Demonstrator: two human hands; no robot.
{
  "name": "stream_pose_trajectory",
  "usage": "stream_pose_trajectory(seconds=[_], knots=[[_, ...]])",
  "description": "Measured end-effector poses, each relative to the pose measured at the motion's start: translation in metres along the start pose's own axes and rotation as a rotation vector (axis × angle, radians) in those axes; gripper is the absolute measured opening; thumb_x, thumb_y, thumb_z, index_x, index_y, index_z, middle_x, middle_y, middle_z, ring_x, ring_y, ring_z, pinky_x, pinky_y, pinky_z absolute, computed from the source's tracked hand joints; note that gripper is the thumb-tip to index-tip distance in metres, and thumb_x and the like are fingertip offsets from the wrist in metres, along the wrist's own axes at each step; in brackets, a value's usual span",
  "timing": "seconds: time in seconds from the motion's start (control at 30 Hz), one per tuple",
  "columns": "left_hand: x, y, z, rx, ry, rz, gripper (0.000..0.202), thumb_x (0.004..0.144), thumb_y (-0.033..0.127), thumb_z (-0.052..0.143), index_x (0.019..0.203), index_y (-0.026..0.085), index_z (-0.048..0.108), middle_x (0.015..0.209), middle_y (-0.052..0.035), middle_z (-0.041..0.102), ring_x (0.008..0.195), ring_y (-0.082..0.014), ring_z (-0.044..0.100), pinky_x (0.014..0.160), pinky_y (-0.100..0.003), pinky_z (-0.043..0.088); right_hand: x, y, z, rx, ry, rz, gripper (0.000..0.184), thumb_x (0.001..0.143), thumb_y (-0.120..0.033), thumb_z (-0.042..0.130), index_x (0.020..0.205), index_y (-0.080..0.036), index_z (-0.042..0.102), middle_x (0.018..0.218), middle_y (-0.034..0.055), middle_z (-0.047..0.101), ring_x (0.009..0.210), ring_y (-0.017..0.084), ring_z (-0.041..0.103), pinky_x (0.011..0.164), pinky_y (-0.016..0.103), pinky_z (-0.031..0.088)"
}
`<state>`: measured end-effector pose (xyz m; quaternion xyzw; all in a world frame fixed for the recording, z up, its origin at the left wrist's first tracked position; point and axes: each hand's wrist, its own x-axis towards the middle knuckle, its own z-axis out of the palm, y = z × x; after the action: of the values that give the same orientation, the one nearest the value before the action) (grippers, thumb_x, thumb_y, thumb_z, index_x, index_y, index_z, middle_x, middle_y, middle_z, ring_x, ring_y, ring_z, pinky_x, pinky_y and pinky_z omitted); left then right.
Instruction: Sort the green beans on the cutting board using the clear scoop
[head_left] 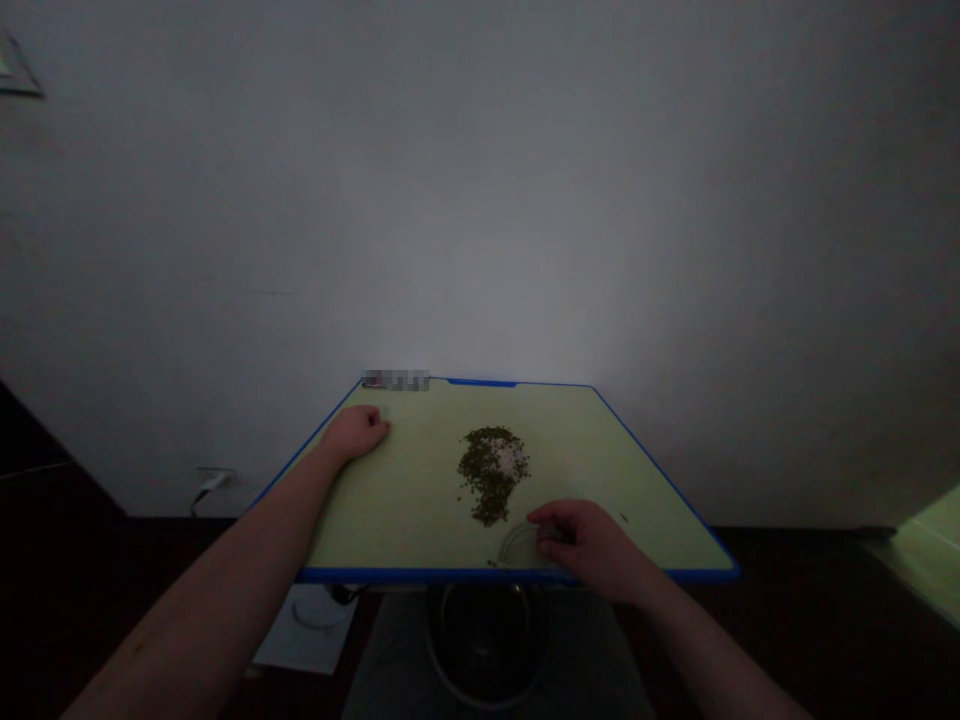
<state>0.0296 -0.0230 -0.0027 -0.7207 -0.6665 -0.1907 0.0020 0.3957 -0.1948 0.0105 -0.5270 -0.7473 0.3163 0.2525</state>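
Observation:
My left hand point(358, 432) rests on the left part of the pale yellow-green tabletop point(420, 530), closed in a loose fist with nothing visible in it. Near the front edge, my right hand point(579, 540) has its fingers closed on a clear round dish or lid point(516, 545); its exact kind is hard to tell in the dim light, and the fingers cover its right side. Just beyond it, a spread heap of small green beans or grains point(484, 475) lies at mid-table. A patch of pale, whitish grains point(510, 458) sits on the heap's right side.
Below the table's blue front edge, a dark round bowl or pot point(486, 640) sits between the person's legs. A small dark sliver point(624, 518) lies at the right of the tabletop. Behind stands a plain wall point(480, 200). A white plug with cord point(214, 483) is at left.

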Motion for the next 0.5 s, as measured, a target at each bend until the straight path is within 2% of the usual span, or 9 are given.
stream_pose_trajectory(seconds=[0.3,0.5], knots=[[-0.001,0.002,-0.002,0.004,-0.012,-0.01,0.029,0.066,0.042,0.039,0.06,0.017,0.053,0.058,-0.0027,0.053,0.056,-0.0137,0.046,0.051,-0.024,0.029,-0.004,-0.001,0.0,0.066,-0.019,-0.002,0.033,0.066,-0.019,0.053,0.099,-0.019,0.06,0.076,0.0023,0.063,0.068,0.013,0.056,0.061,0.024,0.042],[-0.002,0.003,-0.002,0.006,-0.018,-0.016,0.029,0.066,0.043,0.039,0.059,0.018,0.053,0.058,-0.0028,0.053,0.056,-0.0139,0.046,0.051,-0.024,0.029,0.01,-0.005,-0.001,0.111,0.015,-0.01,0.033,0.066,-0.019,0.053,0.098,-0.018,0.059,0.071,0.001,0.062,0.064,0.012,0.055,0.057,0.022,0.041]])
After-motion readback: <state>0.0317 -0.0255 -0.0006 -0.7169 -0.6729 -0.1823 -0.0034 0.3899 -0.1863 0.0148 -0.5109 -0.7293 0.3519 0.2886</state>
